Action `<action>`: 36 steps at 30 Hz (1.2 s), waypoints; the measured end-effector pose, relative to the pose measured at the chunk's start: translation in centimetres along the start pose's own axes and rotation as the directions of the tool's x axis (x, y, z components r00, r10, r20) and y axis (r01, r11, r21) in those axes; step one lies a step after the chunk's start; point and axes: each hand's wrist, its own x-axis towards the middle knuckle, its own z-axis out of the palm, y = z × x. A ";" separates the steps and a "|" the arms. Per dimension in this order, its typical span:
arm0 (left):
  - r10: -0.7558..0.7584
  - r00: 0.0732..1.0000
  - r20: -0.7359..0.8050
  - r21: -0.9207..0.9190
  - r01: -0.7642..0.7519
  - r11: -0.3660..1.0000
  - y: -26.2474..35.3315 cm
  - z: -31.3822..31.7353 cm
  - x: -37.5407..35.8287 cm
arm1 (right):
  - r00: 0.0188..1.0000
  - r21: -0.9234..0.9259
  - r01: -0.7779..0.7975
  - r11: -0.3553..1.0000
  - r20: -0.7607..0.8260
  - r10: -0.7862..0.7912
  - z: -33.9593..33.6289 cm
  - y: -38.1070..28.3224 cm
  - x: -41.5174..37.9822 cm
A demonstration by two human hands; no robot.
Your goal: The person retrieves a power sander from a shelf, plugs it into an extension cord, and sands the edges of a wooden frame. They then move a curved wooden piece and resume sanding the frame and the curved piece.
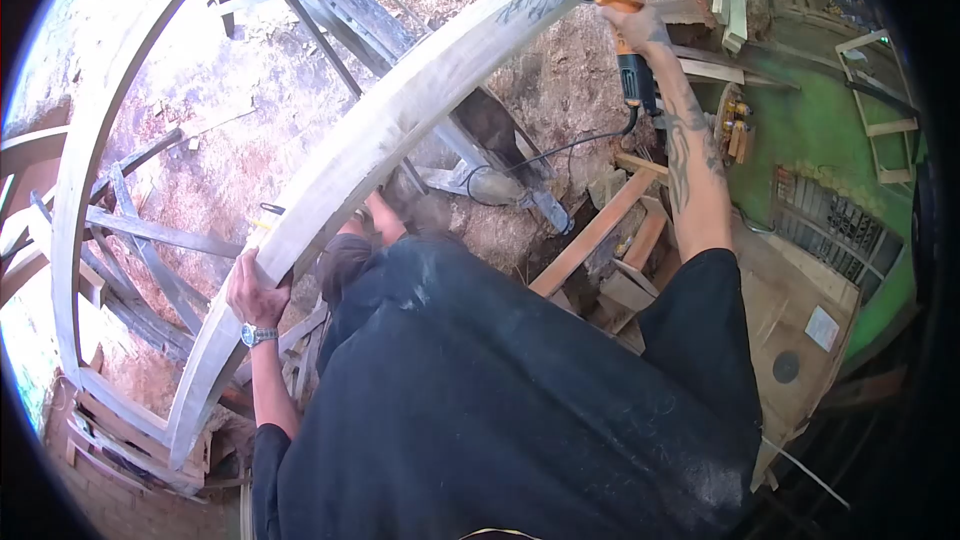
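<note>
My right hand is wrapped round the body of an orange and black angle grinder. The grinder's disc end is against or just over the upper right end of a long, curved, pale wooden beam; exact contact is hard to tell. Dark markings show on the wood beside the disc. Lower down the same beam, my left hand grips its edge, with a watch on the wrist. A small yellow and dark item lies at the beam's edge above that hand. The grinder's cord trails down and left.
A second curved wooden frame stands at left. Wooden trestle legs and loose timber are beneath and behind the beam. Planks and offcuts lie right of my body, near a brown board and green floor.
</note>
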 end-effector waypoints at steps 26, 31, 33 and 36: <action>-0.012 1.000 0.002 0.026 0.012 1.000 0.1 -0.1 -0.3 | 0.999 -0.041 -0.054 0.998 -0.013 0.053 1.1 -4.5 -7.4; -0.018 1.000 0.003 0.035 0.018 0.999 0.1 0.0 -0.2 | 0.992 0.091 0.094 0.991 0.069 -0.101 2.8 -9.2 -15.1; -0.015 1.000 -0.001 0.030 0.015 0.999 0.2 -0.2 -0.3 | 0.970 0.088 0.227 0.970 0.064 -0.233 4.4 -11.0 -19.4; -0.004 1.000 -0.016 0.036 0.005 0.999 0.4 -0.2 -0.4 | 0.925 0.087 0.351 0.932 0.125 -0.360 7.3 -12.1 -23.7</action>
